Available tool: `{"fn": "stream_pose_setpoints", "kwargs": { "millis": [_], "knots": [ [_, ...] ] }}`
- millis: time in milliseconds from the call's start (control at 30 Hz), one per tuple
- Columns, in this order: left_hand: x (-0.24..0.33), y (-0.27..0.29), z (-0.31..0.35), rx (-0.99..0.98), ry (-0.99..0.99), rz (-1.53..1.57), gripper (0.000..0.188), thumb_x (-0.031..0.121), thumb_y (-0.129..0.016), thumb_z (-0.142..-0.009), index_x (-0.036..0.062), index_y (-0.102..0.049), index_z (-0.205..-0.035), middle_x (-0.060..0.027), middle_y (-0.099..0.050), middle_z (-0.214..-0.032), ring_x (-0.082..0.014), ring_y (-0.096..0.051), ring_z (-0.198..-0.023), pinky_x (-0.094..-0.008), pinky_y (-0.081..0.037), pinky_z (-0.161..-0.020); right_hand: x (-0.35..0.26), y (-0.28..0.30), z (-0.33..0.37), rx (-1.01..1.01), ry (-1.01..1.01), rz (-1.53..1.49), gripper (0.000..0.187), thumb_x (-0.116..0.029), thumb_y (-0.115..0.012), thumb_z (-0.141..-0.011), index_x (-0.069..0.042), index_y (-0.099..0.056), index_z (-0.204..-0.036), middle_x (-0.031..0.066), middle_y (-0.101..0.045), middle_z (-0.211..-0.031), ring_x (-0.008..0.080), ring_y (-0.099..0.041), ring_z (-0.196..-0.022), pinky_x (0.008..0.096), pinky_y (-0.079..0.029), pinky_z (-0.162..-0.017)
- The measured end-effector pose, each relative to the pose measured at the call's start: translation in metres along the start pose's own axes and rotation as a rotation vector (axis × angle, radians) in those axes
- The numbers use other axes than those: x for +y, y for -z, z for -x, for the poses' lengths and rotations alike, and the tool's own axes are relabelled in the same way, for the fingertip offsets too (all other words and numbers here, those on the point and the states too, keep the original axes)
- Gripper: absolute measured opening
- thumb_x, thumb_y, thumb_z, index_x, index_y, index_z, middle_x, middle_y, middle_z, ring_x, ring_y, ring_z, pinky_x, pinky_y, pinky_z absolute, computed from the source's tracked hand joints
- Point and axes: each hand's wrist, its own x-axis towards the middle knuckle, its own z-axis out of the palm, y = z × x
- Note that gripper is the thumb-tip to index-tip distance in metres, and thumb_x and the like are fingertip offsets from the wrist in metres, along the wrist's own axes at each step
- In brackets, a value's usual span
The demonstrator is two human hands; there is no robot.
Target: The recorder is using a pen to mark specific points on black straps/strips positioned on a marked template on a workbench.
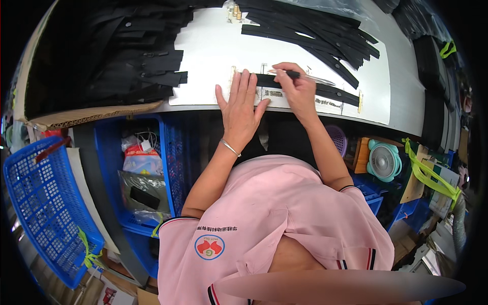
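My left hand [240, 109] lies flat with its fingers stretched out, pressing the left end of a black fabric strip [335, 94] against a white board [203, 61]. To its right, my right hand [300, 94] is closed around a pen [292, 74]. The pen slants over the strip, its tip pointing left, near the strip's upper edge. Whether the tip touches the fabric I cannot tell. Dark pen lines and bits of tape mark the board around the strip, and a small dark snap or eyelet shows near the strip's right end.
Loose black strips [305, 33] lie fanned at the board's far side. More black strips [117, 56] are piled at the left on cardboard [96, 114]. Below the table edge stand a blue crate [168, 162] with bags, a blue basket [46, 188] and a small teal fan [384, 160].
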Motion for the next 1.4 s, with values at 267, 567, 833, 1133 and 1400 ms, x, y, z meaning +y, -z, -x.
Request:
{"fn": "stream_pose_setpoints", "kwargs": {
  "millis": [267, 567, 833, 1133, 1400],
  "knots": [
    [-0.002, 0.001, 0.001, 0.018, 0.009, 0.017, 0.068, 0.039, -0.070, -0.093, 0.0063, -0.049, -0.149, -0.0122, -0.046, -0.156, -0.0286, -0.037, -0.148, -0.0635, -0.011, -0.119, 0.014, -0.016, -0.006, -0.035, 0.132, 0.246, 0.019, -0.010, -0.067, -0.095, 0.008, -0.068, -0.086, 0.0071, -0.073, -0.092, 0.0144, -0.063, -0.057, 0.0287, -0.045, -0.053],
    [-0.002, -0.001, 0.003, 0.022, 0.000, 0.006, 0.069, 0.041, -0.069, -0.093, 0.0071, -0.048, -0.150, -0.0117, -0.046, -0.156, -0.0281, -0.037, -0.148, -0.0633, -0.011, -0.119, 0.019, -0.017, -0.003, -0.050, 0.192, 0.348, 0.019, -0.010, -0.067, -0.094, 0.007, -0.068, -0.086, 0.0053, -0.073, -0.095, 0.0161, -0.063, -0.056, 0.0296, -0.045, -0.053],
    [0.000, -0.003, 0.003, 0.023, 0.002, 0.001, 0.069, 0.039, -0.069, -0.093, 0.0068, -0.048, -0.150, -0.0117, -0.047, -0.155, -0.0273, -0.037, -0.149, -0.0628, -0.008, -0.120, 0.017, -0.007, -0.002, -0.136, 0.130, 0.284, 0.020, -0.017, -0.069, -0.095, 0.002, -0.072, -0.087, 0.0087, -0.071, -0.077, 0.0191, -0.066, -0.058, 0.0307, -0.047, -0.054],
    [-0.005, 0.003, -0.002, -0.006, 0.044, 0.008, 0.070, 0.033, -0.067, -0.094, 0.0100, -0.042, -0.155, -0.0095, -0.040, -0.162, -0.0261, -0.032, -0.152, -0.0629, -0.009, -0.119, 0.013, -0.013, -0.012, -0.208, 0.237, 0.432, 0.023, -0.024, -0.066, -0.095, -0.002, -0.073, -0.090, 0.0126, -0.072, -0.079, 0.0251, -0.069, -0.064, 0.0345, -0.050, -0.059],
    [0.003, -0.003, 0.011, 0.075, 0.026, 0.110, 0.069, 0.036, -0.067, -0.092, 0.0044, -0.046, -0.149, -0.0126, -0.042, -0.158, -0.0273, -0.032, -0.152, -0.0624, -0.015, -0.120, 0.017, 0.000, 0.013, -0.056, 0.203, 0.347, 0.019, -0.007, -0.067, -0.097, -0.004, -0.068, -0.116, 0.0083, -0.071, -0.095, 0.0184, -0.066, -0.086, 0.0314, -0.053, -0.078]
  ]
}}
